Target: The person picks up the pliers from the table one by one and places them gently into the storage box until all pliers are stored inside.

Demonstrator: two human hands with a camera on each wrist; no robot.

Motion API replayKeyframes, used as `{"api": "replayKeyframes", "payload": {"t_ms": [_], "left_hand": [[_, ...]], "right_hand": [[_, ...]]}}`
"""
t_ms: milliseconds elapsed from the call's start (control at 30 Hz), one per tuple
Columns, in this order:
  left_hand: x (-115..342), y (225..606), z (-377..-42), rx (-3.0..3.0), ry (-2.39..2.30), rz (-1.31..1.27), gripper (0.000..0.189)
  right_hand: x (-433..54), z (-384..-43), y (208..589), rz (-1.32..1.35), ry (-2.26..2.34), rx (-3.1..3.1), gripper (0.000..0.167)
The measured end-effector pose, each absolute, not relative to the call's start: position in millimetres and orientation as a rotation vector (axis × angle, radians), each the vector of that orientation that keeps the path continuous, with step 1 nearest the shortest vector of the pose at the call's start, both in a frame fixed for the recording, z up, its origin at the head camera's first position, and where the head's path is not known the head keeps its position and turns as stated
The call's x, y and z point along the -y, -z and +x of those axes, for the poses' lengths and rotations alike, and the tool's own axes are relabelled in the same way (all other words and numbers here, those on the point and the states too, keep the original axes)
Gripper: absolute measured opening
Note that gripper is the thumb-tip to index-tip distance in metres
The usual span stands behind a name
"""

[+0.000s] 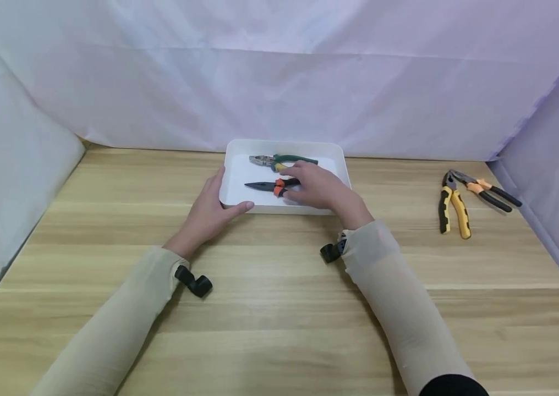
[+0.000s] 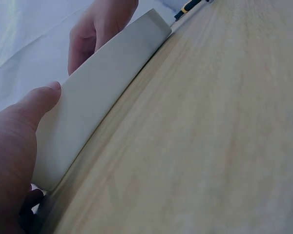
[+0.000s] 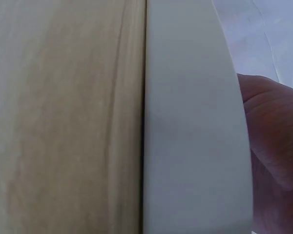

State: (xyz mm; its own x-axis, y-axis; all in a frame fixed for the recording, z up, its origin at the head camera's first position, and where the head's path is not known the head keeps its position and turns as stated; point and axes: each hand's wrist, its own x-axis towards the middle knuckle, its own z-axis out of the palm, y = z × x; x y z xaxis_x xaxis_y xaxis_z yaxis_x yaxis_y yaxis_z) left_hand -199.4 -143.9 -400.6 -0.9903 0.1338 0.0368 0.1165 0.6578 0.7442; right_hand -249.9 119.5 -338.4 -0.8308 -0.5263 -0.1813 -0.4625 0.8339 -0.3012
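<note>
A shallow white tray (image 1: 240, 199) stands against the back of the table. At its front left corner my left hand (image 1: 205, 213) holds it, thumb on the front wall and fingers along the left side. My right hand (image 1: 323, 188) reaches inside over the front rim and grips the handles of long-nose pliers (image 1: 259, 186), black with orange-red parts. Their dark tips point left; most of the handles are hidden under the hand. Behind them in the tray lie combination pliers (image 1: 296, 158) with green and yellow handles. In the right wrist view the tray wall (image 3: 195, 126) hides the pliers.
To the right on the wooden table lie yellow-and-black pliers (image 1: 461, 214), handles toward me. Touching or overlapping their head are orange-and-black pliers (image 1: 493, 199). A white cloth (image 1: 279, 93) hangs behind the tray, with more cloth at both sides.
</note>
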Motion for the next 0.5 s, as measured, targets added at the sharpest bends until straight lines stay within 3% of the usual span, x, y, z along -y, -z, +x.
{"api": "replayKeyframes", "payload": {"t_ms": [500], "left_hand": [[144.6,398.8,-198.5,-2.865,-1.265,0.222,0.114]], "right_hand": [[-155.7,-223.3,305.6,-0.766,0.352,-2.873,0.059]]}}
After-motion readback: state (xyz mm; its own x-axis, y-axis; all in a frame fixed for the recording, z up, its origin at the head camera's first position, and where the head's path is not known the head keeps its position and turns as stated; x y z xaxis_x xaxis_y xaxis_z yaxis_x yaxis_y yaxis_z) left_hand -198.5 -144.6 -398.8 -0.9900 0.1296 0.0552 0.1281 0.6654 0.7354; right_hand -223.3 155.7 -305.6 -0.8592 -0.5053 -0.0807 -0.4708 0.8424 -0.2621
